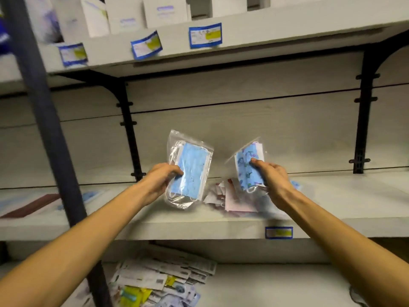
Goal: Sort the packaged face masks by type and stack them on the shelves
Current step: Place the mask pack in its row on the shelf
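Two bagged masks held above the middle shelf [199, 227].
Left hand [158, 180] grips the plain blue mask pack [190, 169]; right hand [274, 176] pinches the printed mask pack [247, 165]; pink packets [230, 200] lie beneath, white boxes [124, 16] above.

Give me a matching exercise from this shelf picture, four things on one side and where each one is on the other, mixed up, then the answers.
Things
1. plain blue mask pack
2. patterned blue mask pack
3. pink mask packs
4. white boxes

Places
A. on the top shelf, above the blue-edged labels
B. held up in the left hand
C. lying on the middle shelf, between the two hands
D. held up in the right hand

Pairs: 1-B, 2-D, 3-C, 4-A
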